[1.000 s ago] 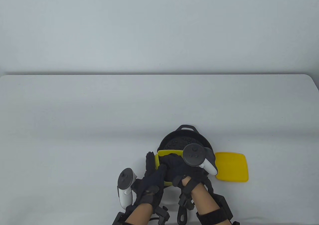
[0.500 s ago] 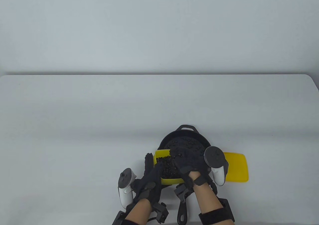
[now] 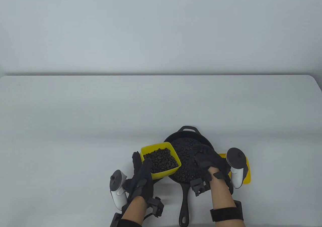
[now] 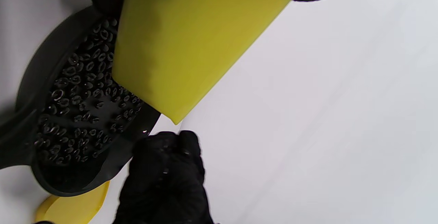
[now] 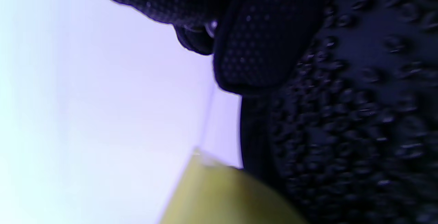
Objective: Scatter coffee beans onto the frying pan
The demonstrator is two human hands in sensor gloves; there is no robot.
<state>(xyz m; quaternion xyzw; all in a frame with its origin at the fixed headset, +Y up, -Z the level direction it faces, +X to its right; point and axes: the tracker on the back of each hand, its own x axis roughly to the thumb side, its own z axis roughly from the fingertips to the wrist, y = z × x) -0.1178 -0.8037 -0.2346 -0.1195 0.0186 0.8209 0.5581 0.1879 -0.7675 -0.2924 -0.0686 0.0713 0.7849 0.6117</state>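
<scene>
A black frying pan (image 3: pixel 187 159) lies on the white table (image 3: pixel 75 126), its long handle (image 3: pixel 184 206) pointing toward the person and its small loop handle on the far side; this pan serves as the landmark. Coffee beans (image 3: pixel 185 149) lie scattered over the pan's floor, seen also in the left wrist view (image 4: pixel 82 114). To the left of the pan, with its right corner overlapping the pan's rim, is a yellow tub (image 3: pixel 161 162) filled with more coffee beans (image 3: pixel 161 160). The left hand (image 3: pixel 142 179) grasps this tub on its near-left side, fingers along the outer wall and thumb at the rim; in the left wrist view the tub's underside (image 4: pixel 191 39) shows lifted and tilted above the table, beside the pan's edge. The right hand (image 3: pixel 210 162) hangs over the right part of the pan, palm down with fingers curled loosely; whether it holds any beans cannot be told, as the right wrist view is blurred and shows only gloved fingers (image 5: pixel 253 46) close above the beans (image 5: pixel 342 114). A flat yellow lid (image 3: pixel 247 171) lies on the table just right of the pan, largely hidden beneath the right hand and its tracker (image 3: pixel 236 166).
</scene>
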